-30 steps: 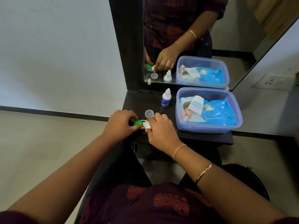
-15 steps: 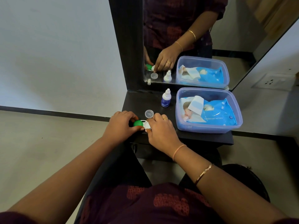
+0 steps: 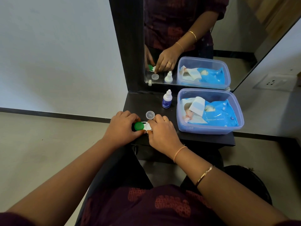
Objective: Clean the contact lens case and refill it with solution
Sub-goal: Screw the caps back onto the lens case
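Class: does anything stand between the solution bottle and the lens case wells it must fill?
Yes. A loose clear cap lies on the shelf between the bottle and the case. The green cap, gripped by the left hand, covers one well; the right hand holds the other end.

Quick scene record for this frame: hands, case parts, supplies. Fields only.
surface: black shelf below a mirror
left hand: grips green cap on the case
right hand: holds lens case
clear cap: off, lying on shelf behind the case
solution bottle: upright, apart from both hands
tub: holds wet wipes pack
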